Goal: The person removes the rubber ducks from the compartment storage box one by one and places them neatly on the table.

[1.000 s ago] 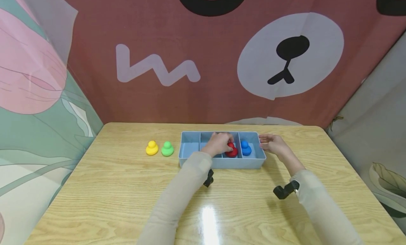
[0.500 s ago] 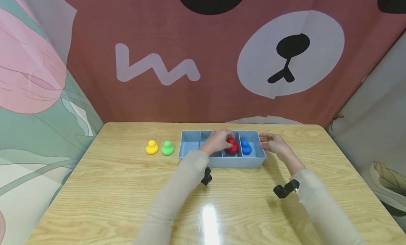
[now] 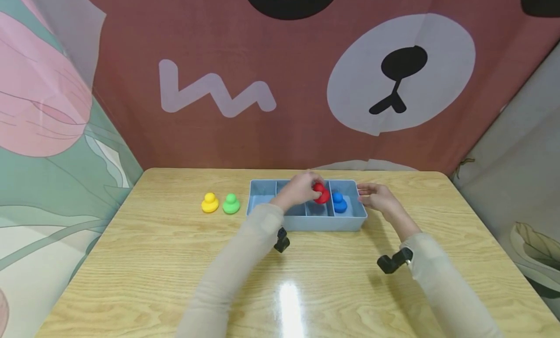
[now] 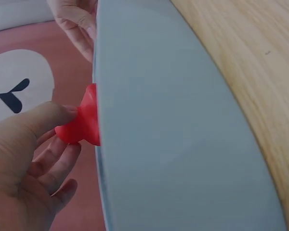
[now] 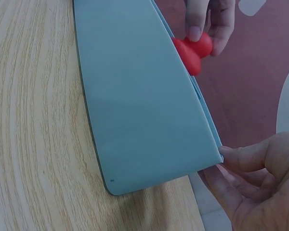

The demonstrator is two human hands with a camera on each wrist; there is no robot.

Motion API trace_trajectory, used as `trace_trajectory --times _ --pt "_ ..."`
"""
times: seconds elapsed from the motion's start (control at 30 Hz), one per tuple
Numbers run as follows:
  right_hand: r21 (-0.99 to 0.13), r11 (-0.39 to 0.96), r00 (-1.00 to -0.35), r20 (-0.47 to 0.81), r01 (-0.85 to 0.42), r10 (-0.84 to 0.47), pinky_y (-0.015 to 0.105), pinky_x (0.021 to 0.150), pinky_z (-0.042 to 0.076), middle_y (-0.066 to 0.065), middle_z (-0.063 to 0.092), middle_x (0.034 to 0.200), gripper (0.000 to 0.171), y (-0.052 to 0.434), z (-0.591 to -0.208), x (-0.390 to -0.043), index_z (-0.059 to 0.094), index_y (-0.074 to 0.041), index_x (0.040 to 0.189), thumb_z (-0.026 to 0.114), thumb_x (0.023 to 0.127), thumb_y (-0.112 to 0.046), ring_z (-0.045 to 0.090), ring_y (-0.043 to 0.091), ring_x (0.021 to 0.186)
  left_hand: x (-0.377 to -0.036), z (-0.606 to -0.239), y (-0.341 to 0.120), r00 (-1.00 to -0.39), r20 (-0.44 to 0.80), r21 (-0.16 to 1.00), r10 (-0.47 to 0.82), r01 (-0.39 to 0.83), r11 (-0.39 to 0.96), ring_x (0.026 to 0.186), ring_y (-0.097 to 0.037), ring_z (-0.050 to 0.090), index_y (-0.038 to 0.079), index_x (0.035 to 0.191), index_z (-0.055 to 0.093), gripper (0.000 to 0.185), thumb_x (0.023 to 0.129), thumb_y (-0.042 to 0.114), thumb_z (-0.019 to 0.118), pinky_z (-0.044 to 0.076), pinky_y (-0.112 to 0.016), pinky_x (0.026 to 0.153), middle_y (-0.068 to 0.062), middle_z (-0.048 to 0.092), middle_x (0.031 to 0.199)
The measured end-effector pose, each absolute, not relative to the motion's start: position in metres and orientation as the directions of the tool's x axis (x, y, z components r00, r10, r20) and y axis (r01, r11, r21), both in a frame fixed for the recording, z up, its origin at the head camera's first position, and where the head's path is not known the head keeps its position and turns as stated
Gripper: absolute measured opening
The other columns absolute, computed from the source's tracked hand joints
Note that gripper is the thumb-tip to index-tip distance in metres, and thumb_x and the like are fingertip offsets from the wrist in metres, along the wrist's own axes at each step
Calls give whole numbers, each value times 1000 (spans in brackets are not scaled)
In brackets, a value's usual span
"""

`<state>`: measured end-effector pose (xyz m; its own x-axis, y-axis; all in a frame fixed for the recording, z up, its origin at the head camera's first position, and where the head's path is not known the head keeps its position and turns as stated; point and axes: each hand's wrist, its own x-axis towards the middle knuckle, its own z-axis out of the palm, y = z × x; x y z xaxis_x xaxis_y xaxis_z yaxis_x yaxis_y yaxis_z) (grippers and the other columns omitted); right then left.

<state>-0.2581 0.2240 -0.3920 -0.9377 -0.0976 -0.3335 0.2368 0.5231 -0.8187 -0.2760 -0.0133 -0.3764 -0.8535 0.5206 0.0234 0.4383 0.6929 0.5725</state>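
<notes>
Red duck (image 3: 322, 193), glossy and rounded, pinched above blue tray (image 3: 306, 223) in left-hand fingers (image 3: 311, 181).

Bare table (image 3: 144, 260) is lying open at lower left; the tray (image 3: 306, 224) and two ducks (image 3: 220, 204) are blocking centre frame.

Bright even light, glare on table (image 3: 286, 299), wrist views curved

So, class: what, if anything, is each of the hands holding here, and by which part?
The left hand pinches the red duck by its head, above the tray. The right hand holds nothing; its fingertips touch the tray's right end.
</notes>
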Motion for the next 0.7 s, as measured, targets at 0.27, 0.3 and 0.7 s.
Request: trace_trajectory --times 0.27,0.3,0.7 --pt "-820 523 -938 -330 231 -103 40 106 45 32 38 143 53 224 -391 -257 31 7 144 49 97 -6 48 34 127 -275 -363 -28 -876 29 643 481 385 662 106 -24 63 5 122 63 38 85 9 70 58 -27 79 -12 58 112" --pt "-819 525 -938 -330 231 -102 41 106 45 32 38 143 53 225 -391 -257 31 7 144 49 97 -6 48 34 127 -274 -361 -31 -879 30 646 476 380 662 106 -24 62 5 123 63 39 85 9 69 58 -28 79 -12 58 113" --pt "-822 525 -941 -321 220 -109 42 105 46 32 39 142 51 225 -392 -256 31 8 144 47 97 -5 48 36 126 -269 -350 -68 -914 66 630 401 350 693 109 -30 59 3 121 63 40 83 9 71 58 -33 81 -13 59 114"
